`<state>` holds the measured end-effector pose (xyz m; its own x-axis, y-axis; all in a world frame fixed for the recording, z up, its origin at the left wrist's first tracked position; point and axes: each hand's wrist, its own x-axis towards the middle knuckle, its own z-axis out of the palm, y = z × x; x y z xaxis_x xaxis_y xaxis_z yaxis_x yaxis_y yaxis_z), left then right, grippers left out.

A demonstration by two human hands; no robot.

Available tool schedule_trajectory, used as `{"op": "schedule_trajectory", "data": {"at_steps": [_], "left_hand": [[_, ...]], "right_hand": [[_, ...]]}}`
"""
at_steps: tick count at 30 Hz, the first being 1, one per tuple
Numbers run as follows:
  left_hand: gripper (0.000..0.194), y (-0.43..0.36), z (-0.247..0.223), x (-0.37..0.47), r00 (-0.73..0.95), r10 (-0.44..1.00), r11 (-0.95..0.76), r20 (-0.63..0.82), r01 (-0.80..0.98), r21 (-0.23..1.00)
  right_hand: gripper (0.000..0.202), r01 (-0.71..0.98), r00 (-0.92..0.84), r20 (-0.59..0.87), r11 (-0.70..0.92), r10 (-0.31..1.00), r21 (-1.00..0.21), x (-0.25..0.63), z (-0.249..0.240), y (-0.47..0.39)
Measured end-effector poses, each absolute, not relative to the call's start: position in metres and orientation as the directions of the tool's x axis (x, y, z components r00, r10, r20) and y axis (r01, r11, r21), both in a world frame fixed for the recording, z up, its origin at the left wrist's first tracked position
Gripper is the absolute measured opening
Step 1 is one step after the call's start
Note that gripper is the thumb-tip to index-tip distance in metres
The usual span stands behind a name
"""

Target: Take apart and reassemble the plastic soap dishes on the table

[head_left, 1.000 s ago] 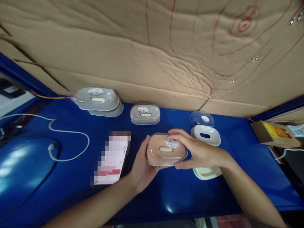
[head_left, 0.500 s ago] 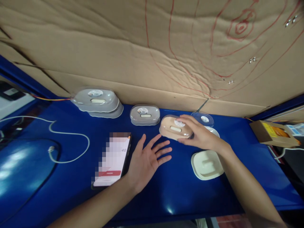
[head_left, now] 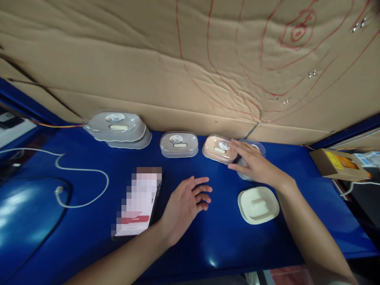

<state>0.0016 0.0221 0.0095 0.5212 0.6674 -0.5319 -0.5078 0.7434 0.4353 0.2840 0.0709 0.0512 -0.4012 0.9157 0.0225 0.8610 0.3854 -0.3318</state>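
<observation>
Peach box: under its clear cover at the back of the tabletop, right of the single grey box; beyond the left hand's fingertips and just left of the right hand.
Left hand: open, fingers loosely curled, palm turned inward, over the tabletop between the phone and the cream lid, nearer the viewer than the peach box.
Right hand: open, thumb and fingers parted around the right end of the peach box; whether the fingertips touch it, I cannot tell. It partly hides a clear lid behind it.
Changes from half a second ago: the left hand's fingers, spread then, are bent now; the peach box, then held up in the right hand, sits farther back in line with the grey box; the right hand has loosened its grip.
Stickers: round white ones on the stacked grey boxes, the single grey box and the peach box, with print too small to read.
Phone screen: mostly pixelated, a red bar near the bottom.
Cardboard carton: far right, a yellow patch on it, its wording illegible.
</observation>
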Motion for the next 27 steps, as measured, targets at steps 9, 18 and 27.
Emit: {"op": "schedule_trajectory", "data": {"at_steps": [9, 18, 27], "left_hand": [[0.033, 0.019, 0.004, 0.005, 0.533, 0.679, 0.733, -0.505, -0.447, 0.513], [0.027, 0.002, 0.000, 0.009, 0.614, 0.620, 0.760, -0.488, -0.316, 0.568], [0.053, -0.010, 0.000, 0.017, 0.844, 0.450, 0.875, -0.291, -0.352, 0.332]], "right_hand": [[0.102, 0.813, -0.561, -0.292, 0.448, 0.775, -0.373, 0.290, 0.058, -0.046], [0.068, 0.795, -0.500, -0.173, 0.370, 0.849, -0.480, 0.278, 0.046, -0.027], [0.073, 0.562, -0.659, 0.194, 0.647, 0.727, -0.516, 0.233, 0.038, -0.034]]}}
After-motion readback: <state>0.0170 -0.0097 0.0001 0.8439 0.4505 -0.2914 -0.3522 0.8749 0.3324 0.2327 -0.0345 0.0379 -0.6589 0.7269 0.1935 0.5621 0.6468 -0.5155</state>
